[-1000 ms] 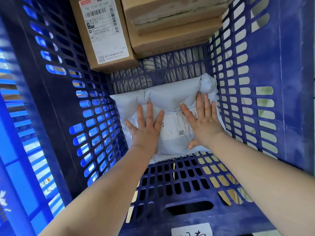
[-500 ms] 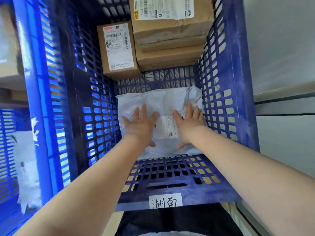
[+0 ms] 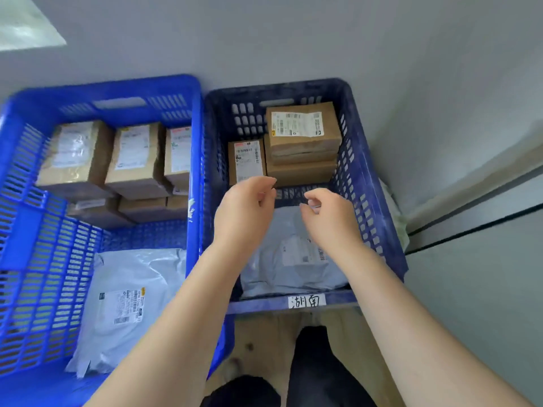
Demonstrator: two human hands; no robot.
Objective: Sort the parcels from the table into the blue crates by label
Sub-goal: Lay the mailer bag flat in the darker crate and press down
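A grey poly mailer (image 3: 291,259) with a white label lies on the floor of the dark blue crate (image 3: 370,177), near its front wall. My left hand (image 3: 245,210) and my right hand (image 3: 329,215) hover above the mailer, lifted clear of it, fingers loosely curled and holding nothing. Behind them in the same crate stand a small cardboard box (image 3: 248,161) and a stack of flat cardboard boxes (image 3: 302,142). A handwritten white tag (image 3: 307,301) is stuck on the crate's front rim.
A brighter blue crate (image 3: 17,218) stands to the left, holding several cardboard boxes (image 3: 135,160) at the back and a grey mailer (image 3: 126,304) at the front. A grey wall runs behind and to the right. My dark trouser legs (image 3: 320,365) show below on a wooden floor.
Both hands have let go of the grey mailer and risen out of the dark crate. The view has pulled back and up, so both crates now show.
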